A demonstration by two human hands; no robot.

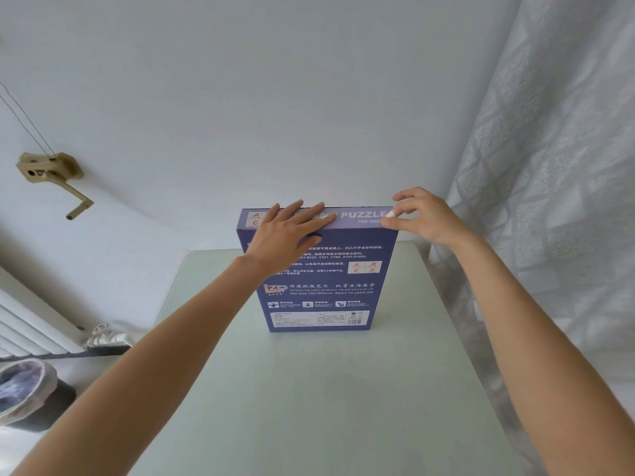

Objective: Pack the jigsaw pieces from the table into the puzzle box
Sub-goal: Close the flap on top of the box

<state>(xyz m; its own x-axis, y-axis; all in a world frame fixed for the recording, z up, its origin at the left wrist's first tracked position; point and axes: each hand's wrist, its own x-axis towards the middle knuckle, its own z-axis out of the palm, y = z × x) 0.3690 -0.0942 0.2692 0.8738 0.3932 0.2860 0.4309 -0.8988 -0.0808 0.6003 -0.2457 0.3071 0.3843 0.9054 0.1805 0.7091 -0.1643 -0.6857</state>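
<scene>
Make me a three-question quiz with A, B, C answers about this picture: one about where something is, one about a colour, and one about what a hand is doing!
1. Where does the puzzle box stand?
A. on the table
B. on the floor
C. in the bin

2. What colour is the box?
A. red
B. purple-blue
C. yellow

3. What is the left hand doing?
A. hanging at the side
B. making a fist
C. lying flat on top of the box

Answers:
1 A, its bottom edge sits on the pale table.
2 B, its printed face is purple-blue.
3 C, straight fingers rest on the top edge, while the right hand pinches the top corner.
</scene>
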